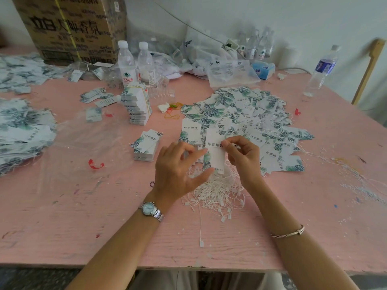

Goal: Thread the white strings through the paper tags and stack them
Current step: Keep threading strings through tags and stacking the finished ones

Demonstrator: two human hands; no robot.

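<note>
At the right fingertips (227,142): thumb and forefinger pinch the far end of one tag (216,159), about where its hole should be. The hole itself is hidden by the fingers. The other fingers of the right hand (240,153) are curled in.

Left hand (178,166): loose, fingers spread and fairly straight, gripping nothing I can see. The forefinger tip touches the tag's left edge and the thumb reaches toward its lower corner. A string between those fingers would be too fine to make out.

Tag: raised off the table (104,216), between the two hands, printed face up. Its long axis runs away from the person and back. The lettered, pinched end points away; the leaf-printed end points back and hangs over the strings (215,191).

Strings: a tangled white heap on the table, just below the tag and nearer the person than the fingers, between the wrists. Both hands are about equally near. The left is free, so I judge it the likelier to fetch one and carry it up to the pinched end.

Outward: the stack (146,147) lies left of the left hand, well apart from the tag. Loose tags (251,114) spread beyond the right hand.
</note>
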